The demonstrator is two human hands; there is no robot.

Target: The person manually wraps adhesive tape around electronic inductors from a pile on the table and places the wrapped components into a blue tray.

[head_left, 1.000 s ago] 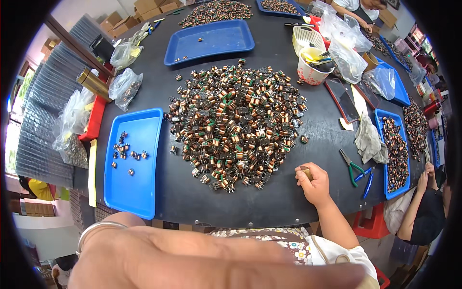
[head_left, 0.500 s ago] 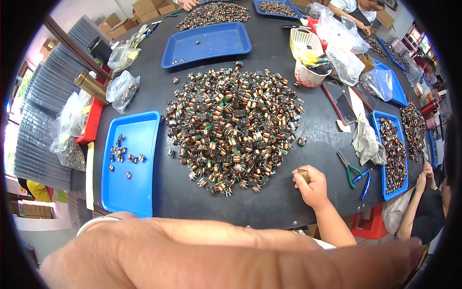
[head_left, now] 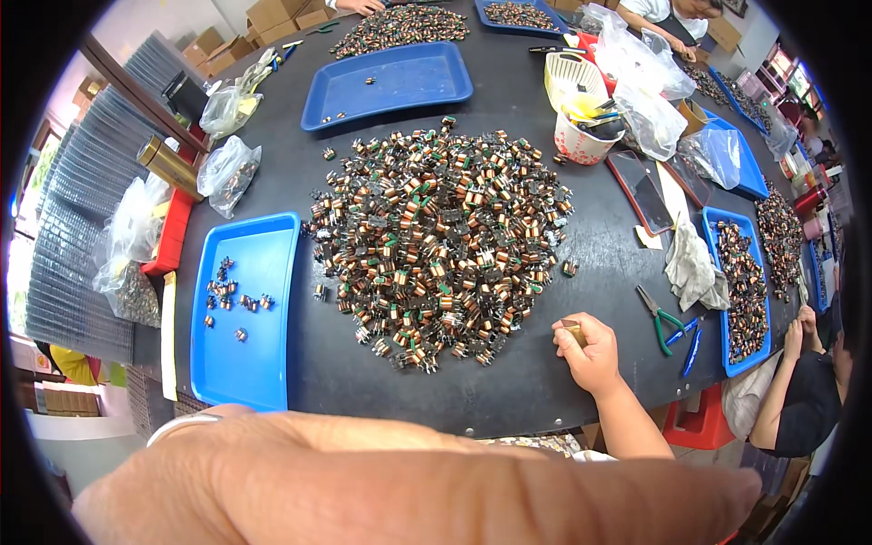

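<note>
Very large and close, my left hand spans the lower edge, a pale ring-like band at its left end. One finger lies stretched toward the right; the others are mostly hidden, and it touches nothing I can make out. My right hand rests at the table's near side, fingers closed around a small brass-coloured piece. Left of it spreads a big pile of small copper-wound coils with black bases. One loose coil lies just beyond that hand.
A blue tray with several coils stands at left, another blue tray behind the pile. Green-handled pliers, a grey-white glove, a phone-like slab and a filled tray lie at right. Other people sit around the table.
My left hand has shifted slightly down, its fingertip drawn back to the left, showing some patterned cloth behind it. My right hand keeps its place and grip.
</note>
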